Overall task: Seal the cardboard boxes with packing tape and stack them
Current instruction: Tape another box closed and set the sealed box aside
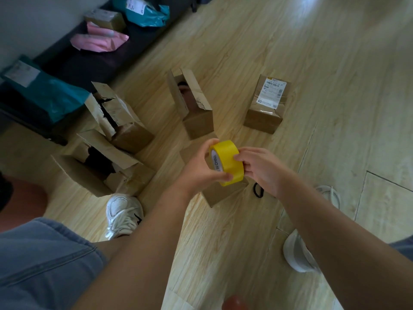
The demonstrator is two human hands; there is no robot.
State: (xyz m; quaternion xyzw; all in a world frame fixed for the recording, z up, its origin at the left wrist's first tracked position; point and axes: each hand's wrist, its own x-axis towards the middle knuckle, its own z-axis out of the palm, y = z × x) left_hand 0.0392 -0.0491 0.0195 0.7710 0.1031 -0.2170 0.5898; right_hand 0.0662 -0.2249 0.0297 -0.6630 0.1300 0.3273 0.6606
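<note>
One yellow tape roll [228,162] is hanging directly above the nearest box [218,195]; left hand [199,170] is curling round its rim, right hand [262,170] is pinching its outer band.

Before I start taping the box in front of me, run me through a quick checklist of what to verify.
1. Tape roll held: ok, left hand and right hand both grip it.
2. Loose tape end found: cannot tell, no free strip shows.
3. Box under the hands closed: cannot tell, the hands and roll hide its top.
4. Other boxes closed: not ok, three open boxes beyond and left of the hands have flaps standing up.
5. Labelled box sealed: ok, closed, clear tape across it.
6. Cutter within reach: cannot tell, a black object lies by the right hand, mostly hidden.
</note>
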